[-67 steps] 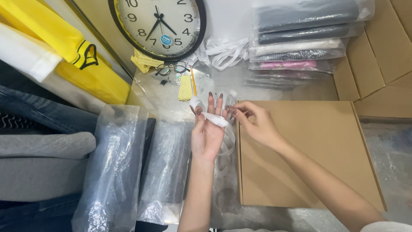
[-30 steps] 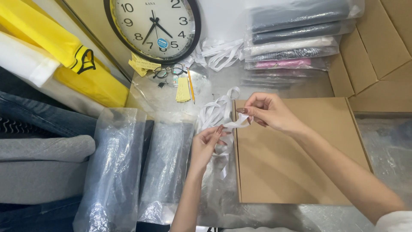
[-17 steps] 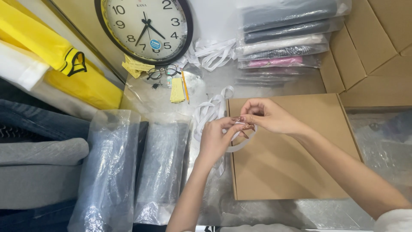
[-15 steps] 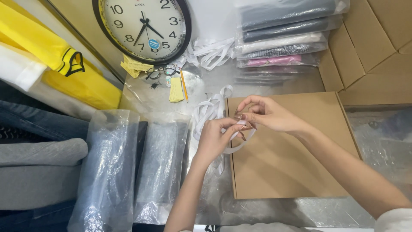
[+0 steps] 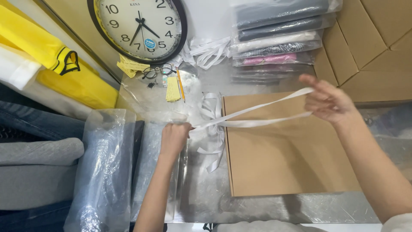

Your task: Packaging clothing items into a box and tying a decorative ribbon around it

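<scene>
A white ribbon (image 5: 253, 116) is stretched in two strands above a flat brown cardboard box (image 5: 283, 159). My left hand (image 5: 174, 137) is closed on the ribbon's left end, just left of the box. My right hand (image 5: 328, 101) grips the other end, raised over the box's far right corner. More loose white ribbon (image 5: 212, 129) lies coiled on the table (image 5: 206, 195) by the box's left edge.
Two clear plastic bags (image 5: 107, 172) of dark cloth lie at left beside folded garments. A wall clock (image 5: 137, 23), glasses (image 5: 155, 71), a pencil and yellow notes sit at the back. Bagged clothes (image 5: 279, 38) are stacked back right, next to flat cardboard sheets (image 5: 369, 51).
My hands were close together working the ribbon at the box's left corner. They have pulled apart, the right going far right and the left going left, drawing the ribbon taut.
</scene>
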